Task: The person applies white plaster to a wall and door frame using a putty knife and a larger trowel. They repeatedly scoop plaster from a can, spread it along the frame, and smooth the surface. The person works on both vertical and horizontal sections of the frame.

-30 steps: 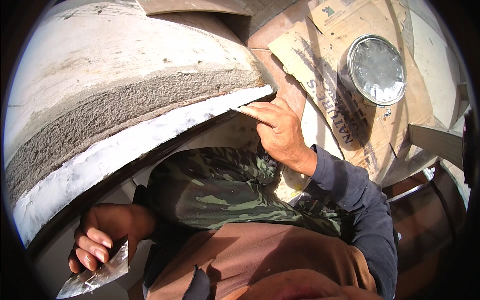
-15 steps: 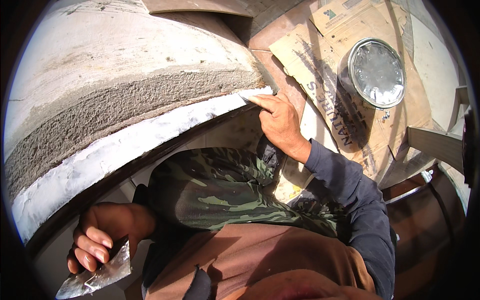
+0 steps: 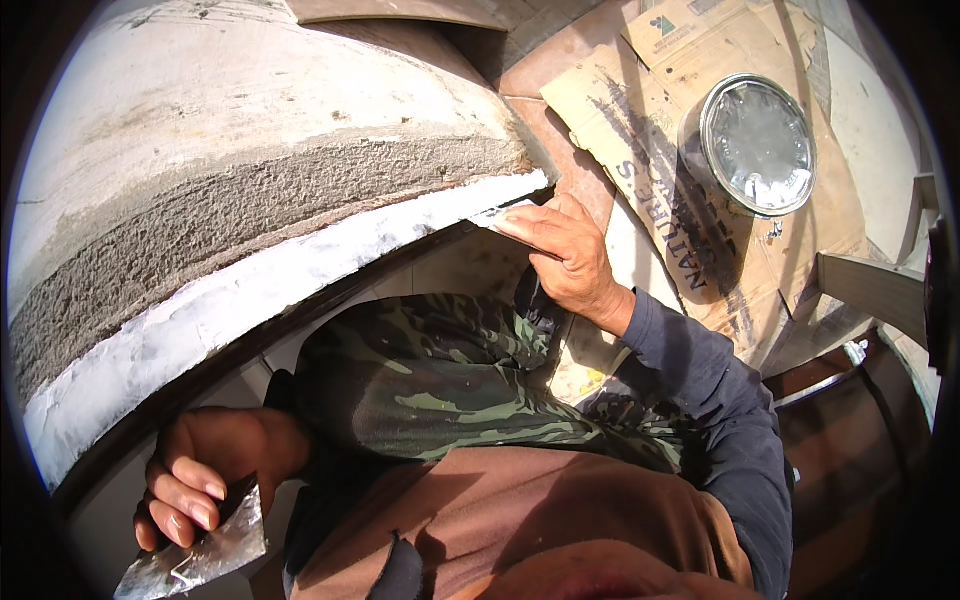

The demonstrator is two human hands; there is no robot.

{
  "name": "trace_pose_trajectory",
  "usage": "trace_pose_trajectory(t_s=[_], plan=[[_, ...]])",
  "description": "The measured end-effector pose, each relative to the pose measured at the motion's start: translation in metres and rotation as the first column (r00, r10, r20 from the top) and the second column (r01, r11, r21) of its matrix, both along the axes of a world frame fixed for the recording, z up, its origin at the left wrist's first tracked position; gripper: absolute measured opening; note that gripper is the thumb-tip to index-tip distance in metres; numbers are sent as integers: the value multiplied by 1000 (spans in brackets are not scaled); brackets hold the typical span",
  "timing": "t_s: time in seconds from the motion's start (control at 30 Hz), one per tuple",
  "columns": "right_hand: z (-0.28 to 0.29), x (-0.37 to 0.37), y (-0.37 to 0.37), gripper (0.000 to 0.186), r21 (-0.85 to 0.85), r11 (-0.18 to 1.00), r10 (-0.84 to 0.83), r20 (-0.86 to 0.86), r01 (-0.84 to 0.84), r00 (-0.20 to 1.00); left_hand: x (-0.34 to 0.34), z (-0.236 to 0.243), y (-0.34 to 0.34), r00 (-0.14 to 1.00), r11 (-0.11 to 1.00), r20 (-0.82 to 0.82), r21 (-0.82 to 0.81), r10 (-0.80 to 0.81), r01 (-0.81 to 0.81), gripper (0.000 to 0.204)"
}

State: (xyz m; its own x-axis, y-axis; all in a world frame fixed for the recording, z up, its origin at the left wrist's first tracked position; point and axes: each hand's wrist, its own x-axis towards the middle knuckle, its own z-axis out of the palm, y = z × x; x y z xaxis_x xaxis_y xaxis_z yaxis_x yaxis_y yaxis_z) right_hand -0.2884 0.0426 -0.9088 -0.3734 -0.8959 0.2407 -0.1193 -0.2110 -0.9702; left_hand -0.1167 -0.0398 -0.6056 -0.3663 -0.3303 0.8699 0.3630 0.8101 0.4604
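Note:
My left hand (image 3: 195, 470), at the lower left, is closed on a metal scraper blade (image 3: 200, 555) smeared with white material. My right hand (image 3: 575, 260) grips a small putty knife (image 3: 488, 218), whose blade touches the lower edge of a white plastered strip (image 3: 200, 300) near that strip's right end. The knife's handle is mostly hidden by my fingers. The strip runs along the curved edge of a pale concrete surface (image 3: 270, 80), below a band of rough grey render (image 3: 180, 215). Dark trim runs under the white strip.
A metal can (image 3: 755, 140) with white residue stands on flattened cardboard (image 3: 640, 120) at the upper right. Tiled floor (image 3: 540, 140) shows beside it. A wooden piece (image 3: 870, 290) and a dark brown curved object (image 3: 850, 420) lie at the right. My camouflage-clad leg is folded beneath me.
My right hand first shifted up along the strip's edge, then back down, and more of the knife's blade now shows. My left hand and its scraper have barely moved.

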Motion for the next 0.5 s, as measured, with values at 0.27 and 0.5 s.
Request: trace_pose_trajectory(t_s=[0.27, 0.5], plan=[[37, -11, -8, 42, 126, 992, 16, -24, -13, 1000, -17, -3, 6, 987, 994, -144, 93, 77, -64, 18], [-3, -23, 0, 43, 204, 973, -121, 43, 110, 992, -15, -4, 6, 985, 993, -157, 100, 75, -60, 19]])
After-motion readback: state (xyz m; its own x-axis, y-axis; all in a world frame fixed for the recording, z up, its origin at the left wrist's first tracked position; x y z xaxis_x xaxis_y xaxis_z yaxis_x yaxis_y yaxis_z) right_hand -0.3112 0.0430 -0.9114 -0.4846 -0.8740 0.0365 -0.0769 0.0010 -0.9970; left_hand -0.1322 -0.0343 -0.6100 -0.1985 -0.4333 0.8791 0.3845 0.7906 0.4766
